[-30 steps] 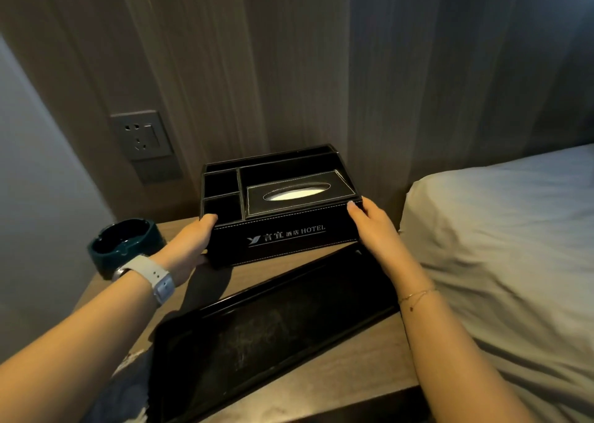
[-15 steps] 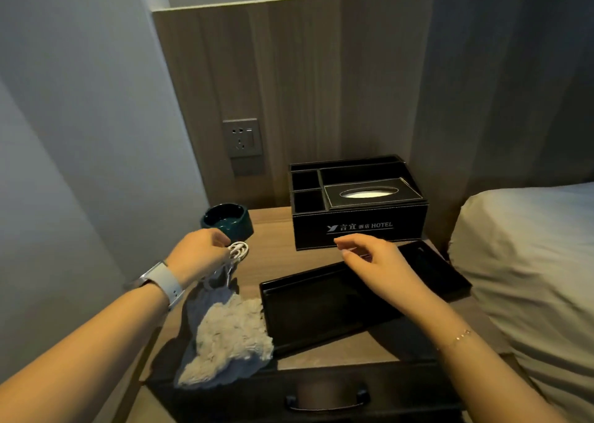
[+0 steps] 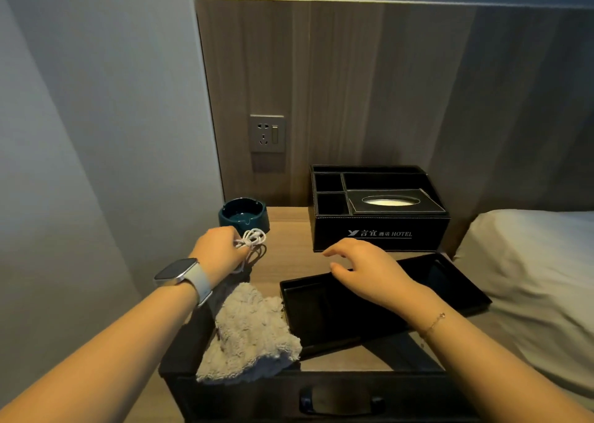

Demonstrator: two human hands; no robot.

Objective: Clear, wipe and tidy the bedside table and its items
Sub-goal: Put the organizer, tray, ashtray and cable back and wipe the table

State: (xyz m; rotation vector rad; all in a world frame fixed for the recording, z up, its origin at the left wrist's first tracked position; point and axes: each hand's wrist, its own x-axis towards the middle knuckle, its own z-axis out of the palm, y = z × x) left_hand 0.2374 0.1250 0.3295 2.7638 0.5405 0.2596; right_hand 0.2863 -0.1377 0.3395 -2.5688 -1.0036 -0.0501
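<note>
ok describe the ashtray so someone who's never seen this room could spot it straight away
Start at the wooden bedside table beside the bed and go to its back left corner, below the wall socket. The ashtray sits there, just behind the left hand gripping a coiled white cable. It is the only round, glossy dark teal thing; its neighbours are black and boxy.

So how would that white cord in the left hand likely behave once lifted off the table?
The cord looks thin and loosely coiled, so it is probably floppy and light. The left hand pinches only one side, so loops would likely dangle or uncoil. It seems unlikely to roll or break.
</note>
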